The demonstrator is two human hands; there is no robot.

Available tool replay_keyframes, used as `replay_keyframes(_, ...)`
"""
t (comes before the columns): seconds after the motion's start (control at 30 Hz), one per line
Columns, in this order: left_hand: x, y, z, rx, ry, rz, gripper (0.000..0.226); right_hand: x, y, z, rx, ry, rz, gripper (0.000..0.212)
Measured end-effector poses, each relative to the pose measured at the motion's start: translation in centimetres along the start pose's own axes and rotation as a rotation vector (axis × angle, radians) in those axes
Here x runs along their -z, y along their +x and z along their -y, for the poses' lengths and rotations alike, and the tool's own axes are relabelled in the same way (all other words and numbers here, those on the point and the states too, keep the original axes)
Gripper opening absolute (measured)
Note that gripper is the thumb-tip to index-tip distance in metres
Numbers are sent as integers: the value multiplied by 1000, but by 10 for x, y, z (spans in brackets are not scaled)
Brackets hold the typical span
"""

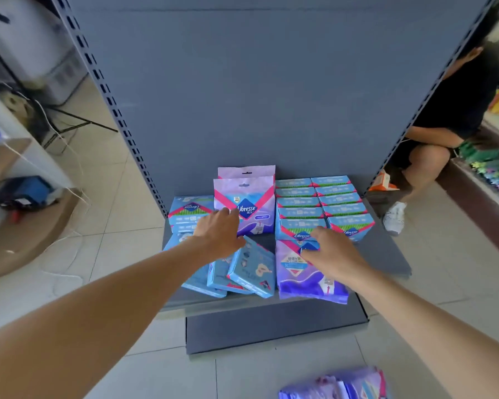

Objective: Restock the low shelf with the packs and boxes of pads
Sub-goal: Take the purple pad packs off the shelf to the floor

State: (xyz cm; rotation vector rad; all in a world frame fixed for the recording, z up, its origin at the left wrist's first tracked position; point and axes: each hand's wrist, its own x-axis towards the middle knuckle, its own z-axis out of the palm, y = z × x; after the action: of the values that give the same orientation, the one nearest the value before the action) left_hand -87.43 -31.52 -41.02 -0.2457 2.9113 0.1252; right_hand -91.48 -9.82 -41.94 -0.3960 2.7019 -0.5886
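Observation:
The low grey shelf (386, 254) holds two upright purple Libresse packs (249, 207) at the back middle. Two rows of blue boxes (320, 201) stand to their right. A blue box (189, 211) sits at the left, and several blue boxes (252, 269) lean loosely at the front left. A purple pack (303, 276) lies flat at the front right. My left hand (216, 231) reaches in, fingers stretched against the lower left of the front upright pack. My right hand (333, 253) rests on the flat purple pack, fingertips at the front blue box.
More purple packs (334, 384) lie blurred on the tiled floor near me. The grey back panel (242, 82) rises behind the shelf between slotted uprights. A person (444, 116) crouches at the right by another shelf. A counter and cables are at the left.

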Motion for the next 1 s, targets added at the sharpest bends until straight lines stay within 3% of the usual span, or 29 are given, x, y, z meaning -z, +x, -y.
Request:
replay_keyframes(0.07,2,17,13,11,19,-16,45,-3,16,10,14,-5,-27,18)
replay_keyframes(0.2,4,51,35,24,13,-54,43,-11,52,31,10,77,-120,39)
replay_keyframes(0.4,-17,105,52,47,-86,-176,46,-26,110,54,28,215,-208,30)
replay_keyframes(0.53,-31,129,59,158,-387,-190,50,-35,128,55,-9,267,-233,33)
replay_keyframes(0.6,-32,135,63,207,-453,-158,52,-39,130,53,-9,269,-227,32)
replay_keyframes(0.67,-35,135,66,197,-364,-77,52,-40,132,51,-17,276,-231,28)
replay_keyframes(0.77,-39,133,67,147,-224,-50,40,-40,135,46,-50,293,-250,29)
replay_keyframes(0.83,-43,129,67,77,-179,-106,21,-41,137,43,-74,303,-245,30)
replay_keyframes(0.9,-43,126,66,11,-231,-190,6,-41,138,40,-80,305,-237,31)
replay_keyframes(1.0,-35,123,66,-30,-343,-294,10,-37,133,38,-47,317,-212,42)
